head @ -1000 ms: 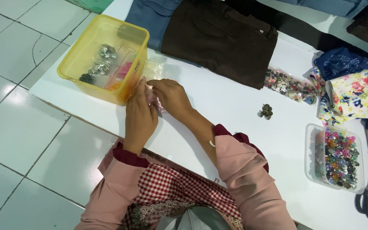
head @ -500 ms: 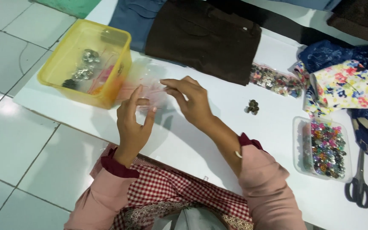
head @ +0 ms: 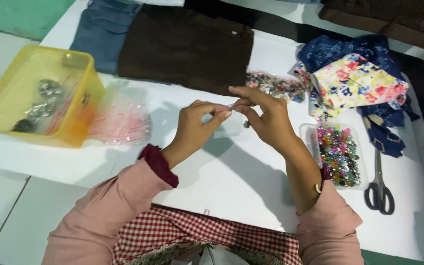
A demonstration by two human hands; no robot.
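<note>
Both hands are raised together above the middle of the white table point(head: 231, 186); the left hand point(head: 195, 125) and the right hand point(head: 266, 118) meet at their fingertips, each pinching the top edge of a small clear plastic bag point(head: 229, 122) that hangs between them; a tiny dark piece shows at the bag's lower right corner, too small to tell what it is; the bag is off the table surface, near the centre of the scene. To the left lies a loose pile of clear bags with red strips point(head: 121, 120), touching a yellow plastic tub point(head: 82, 105) that holds a few silvery pieces and more bags; on the far side lie a folded brown garment point(head: 182, 49) and, left of it, a folded blue denim piece point(head: 101, 29). Just beyond the right hand is a clear bag of mixed small beads point(head: 276, 86); further right, a heap of flowered cloth point(head: 354, 81) in blue, yellow and pink; near the right forearm stands a clear tray of coloured beads point(head: 339, 154), and just right of it a pair of black-handled scissors point(head: 380, 189) lies flat with its handles towards the near edge.
</note>
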